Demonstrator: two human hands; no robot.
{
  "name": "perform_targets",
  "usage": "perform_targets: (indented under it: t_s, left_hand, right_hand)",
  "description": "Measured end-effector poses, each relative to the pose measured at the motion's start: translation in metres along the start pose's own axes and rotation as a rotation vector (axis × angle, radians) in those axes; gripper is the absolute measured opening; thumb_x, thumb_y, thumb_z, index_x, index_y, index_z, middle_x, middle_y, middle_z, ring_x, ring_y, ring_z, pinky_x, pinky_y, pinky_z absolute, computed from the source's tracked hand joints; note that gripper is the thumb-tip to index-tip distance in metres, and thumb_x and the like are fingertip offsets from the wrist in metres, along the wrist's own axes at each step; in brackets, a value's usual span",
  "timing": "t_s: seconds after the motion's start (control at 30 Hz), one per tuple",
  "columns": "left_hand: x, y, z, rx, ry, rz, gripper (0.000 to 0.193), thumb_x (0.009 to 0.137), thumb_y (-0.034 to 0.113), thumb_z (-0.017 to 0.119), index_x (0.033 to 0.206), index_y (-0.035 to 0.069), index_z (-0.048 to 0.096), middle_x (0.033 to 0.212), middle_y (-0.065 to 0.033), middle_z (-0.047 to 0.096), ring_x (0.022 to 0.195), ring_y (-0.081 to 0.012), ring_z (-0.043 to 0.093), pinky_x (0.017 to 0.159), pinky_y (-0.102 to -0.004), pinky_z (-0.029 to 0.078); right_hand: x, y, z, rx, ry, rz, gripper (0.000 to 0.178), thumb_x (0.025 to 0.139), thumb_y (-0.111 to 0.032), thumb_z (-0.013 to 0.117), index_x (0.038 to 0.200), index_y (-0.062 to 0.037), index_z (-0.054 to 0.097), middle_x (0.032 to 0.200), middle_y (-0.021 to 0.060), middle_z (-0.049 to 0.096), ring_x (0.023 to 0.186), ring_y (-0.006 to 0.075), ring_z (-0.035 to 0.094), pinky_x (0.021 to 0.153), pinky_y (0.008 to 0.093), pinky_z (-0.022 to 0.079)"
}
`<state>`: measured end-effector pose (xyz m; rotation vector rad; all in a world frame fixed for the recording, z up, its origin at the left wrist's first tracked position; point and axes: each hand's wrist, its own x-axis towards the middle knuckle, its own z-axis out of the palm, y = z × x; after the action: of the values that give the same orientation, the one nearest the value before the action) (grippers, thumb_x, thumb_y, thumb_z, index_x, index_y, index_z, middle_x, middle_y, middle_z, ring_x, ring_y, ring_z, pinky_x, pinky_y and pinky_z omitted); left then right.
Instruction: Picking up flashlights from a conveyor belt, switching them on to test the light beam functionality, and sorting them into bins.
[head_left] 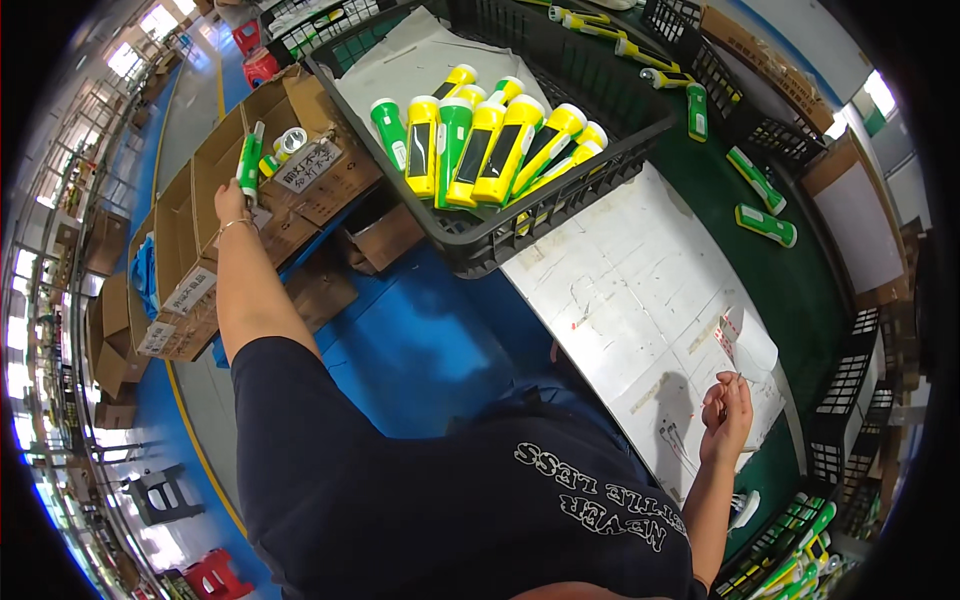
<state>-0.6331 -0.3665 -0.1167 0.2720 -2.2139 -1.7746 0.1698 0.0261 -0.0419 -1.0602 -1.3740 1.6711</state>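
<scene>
My left hand (pixel 232 203) reaches out to the left and grips a green and white flashlight (pixel 249 158) over an open cardboard box (pixel 200 170); another flashlight (pixel 283 148) lies in that box. My right hand (pixel 727 412) rests at the near edge of the white work sheet (pixel 620 290) and pinches a small clear plastic bag with red print (pixel 745 345). A black plastic crate (pixel 480 240) in front of me holds several yellow and green flashlights (pixel 480 140) lying side by side.
More green flashlights (pixel 765 225) lie on the green table top to the right. Black crates (pixel 850 400) stand at the right, one at the lower right with flashlights (pixel 790 560). Cardboard boxes (pixel 130 330) are stacked on the blue floor (pixel 420 350) at the left.
</scene>
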Motion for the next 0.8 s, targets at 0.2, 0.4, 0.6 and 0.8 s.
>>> perform_targets:
  t_s: [0.2, 0.4, 0.6, 0.8]
  left_hand:
    - [-0.045, 0.023, 0.003, 0.572, 0.101, 0.393, 0.059, 0.08, 0.047, 0.066, 0.123, 0.009, 0.058, 0.113, -0.0243, 0.063, 0.107, -0.0393, 0.059, 0.094, -0.0423, 0.045]
    - [-0.057, 0.041, 0.041, 0.47, 0.158, 0.489, 0.062, 0.084, 0.042, 0.059, 0.128, -0.001, 0.052, 0.122, -0.0277, 0.056, 0.117, -0.0403, 0.053, 0.101, -0.0429, 0.04]
    - [-0.107, 0.09, 0.082, 0.299, 0.376, 0.551, 0.057, 0.084, 0.036, 0.059, 0.119, -0.008, 0.055, 0.121, -0.0292, 0.056, 0.117, -0.0418, 0.051, 0.1, -0.0441, 0.039]
    - [-0.295, 0.279, 0.132, -0.111, -0.178, 1.083, 0.048, 0.089, 0.014, 0.063, 0.131, -0.002, 0.044, 0.124, -0.0159, 0.044, 0.11, -0.0232, 0.051, 0.095, -0.0335, 0.044]
  right_hand:
    - [0.006, 0.002, 0.001, -0.019, -0.005, 0.002, 0.023, 0.096, -0.026, 0.052, 0.103, -0.0045, 0.057, 0.066, 0.002, 0.056, 0.043, 0.0, 0.022, 0.042, 0.0183, 0.014]
    - [0.001, 0.004, -0.001, -0.006, 0.014, 0.017, 0.022, 0.096, -0.025, 0.052, 0.102, -0.0048, 0.057, 0.066, 0.0028, 0.056, 0.044, 0.0001, 0.023, 0.043, 0.0184, 0.015]
    - [-0.004, 0.005, -0.014, -0.053, 0.124, 0.052, 0.021, 0.093, -0.024, 0.056, 0.101, -0.0044, 0.06, 0.068, 0.0011, 0.056, 0.047, 0.0008, 0.027, 0.044, 0.0182, 0.017]
    - [-0.007, 0.007, -0.022, -0.093, 0.015, 0.096, 0.021, 0.094, -0.021, 0.055, 0.101, -0.0019, 0.061, 0.078, 0.0013, 0.058, 0.065, 0.0034, 0.046, 0.053, 0.0171, 0.033]
